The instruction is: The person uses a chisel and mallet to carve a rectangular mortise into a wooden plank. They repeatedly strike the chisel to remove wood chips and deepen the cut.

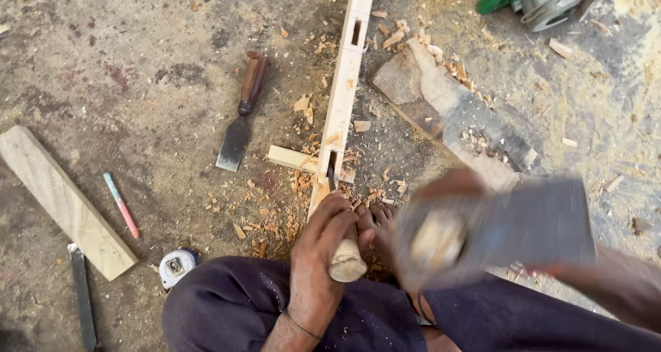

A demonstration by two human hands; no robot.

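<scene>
Chisel handle (346, 261) (rounded pale wood) gripped by left hand (318, 252).

Loose chisel (241, 118) left of slotted wooden rail (342, 97), saw (454, 118) right.

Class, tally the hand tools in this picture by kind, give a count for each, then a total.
Chisels: 2, one lying loose, one held in the left hand
Mallet: 1, blurred, in the right hand
Tape measure: 1
Pencil: 1
Total: 5
</scene>
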